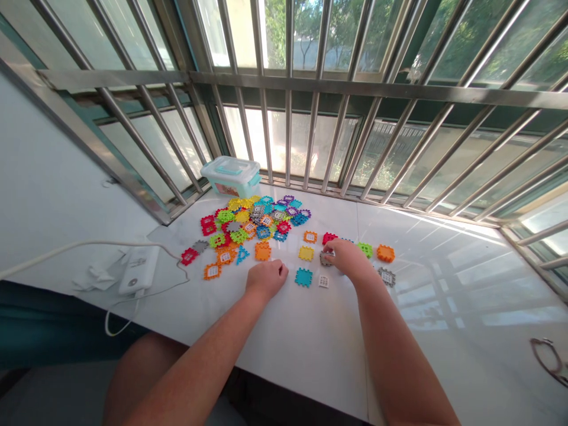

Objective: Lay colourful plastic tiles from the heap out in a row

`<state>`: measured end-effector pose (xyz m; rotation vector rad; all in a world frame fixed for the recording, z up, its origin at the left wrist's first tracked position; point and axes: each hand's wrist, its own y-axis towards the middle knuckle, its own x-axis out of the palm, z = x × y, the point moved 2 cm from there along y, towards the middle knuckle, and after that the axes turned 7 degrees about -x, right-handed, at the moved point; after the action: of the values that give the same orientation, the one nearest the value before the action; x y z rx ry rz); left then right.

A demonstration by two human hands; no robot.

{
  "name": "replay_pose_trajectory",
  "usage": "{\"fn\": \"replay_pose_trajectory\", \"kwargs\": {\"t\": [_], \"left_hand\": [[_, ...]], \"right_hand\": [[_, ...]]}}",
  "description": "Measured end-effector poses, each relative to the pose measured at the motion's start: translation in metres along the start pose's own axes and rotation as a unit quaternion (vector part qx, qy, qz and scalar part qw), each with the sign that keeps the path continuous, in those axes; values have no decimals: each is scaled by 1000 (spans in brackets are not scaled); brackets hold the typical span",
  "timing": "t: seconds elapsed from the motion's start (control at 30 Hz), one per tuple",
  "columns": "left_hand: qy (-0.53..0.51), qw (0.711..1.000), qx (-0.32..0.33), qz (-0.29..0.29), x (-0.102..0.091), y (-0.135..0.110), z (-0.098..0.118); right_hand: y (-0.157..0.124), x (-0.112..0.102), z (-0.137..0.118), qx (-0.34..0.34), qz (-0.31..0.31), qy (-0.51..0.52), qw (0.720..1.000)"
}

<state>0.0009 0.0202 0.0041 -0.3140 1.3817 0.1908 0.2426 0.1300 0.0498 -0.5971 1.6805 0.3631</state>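
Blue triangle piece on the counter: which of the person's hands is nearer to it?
Left hand: nearer, just behind and to the right of the blue triangle piece. Right hand: much farther right of it.

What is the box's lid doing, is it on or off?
It's on. The lid sits flat on top of the box, covering it, and no gap shows.
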Motion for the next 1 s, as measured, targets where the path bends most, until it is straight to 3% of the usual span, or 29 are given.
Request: {"fn": "replay_pose_trajectory", "kwargs": {"t": [0.1, 0.27, 1.0], "left_hand": [[2, 1000, 3, 1, 0, 0, 0], [3, 1000, 9, 10, 1, 1, -1], [11, 999, 22, 28, 5, 3, -3]], "right_hand": [[-3, 1, 8, -32, -2, 5, 999], [-3, 8, 11, -16, -34, 9, 999], [-3, 9, 8, -35, -14, 3, 999]]}}
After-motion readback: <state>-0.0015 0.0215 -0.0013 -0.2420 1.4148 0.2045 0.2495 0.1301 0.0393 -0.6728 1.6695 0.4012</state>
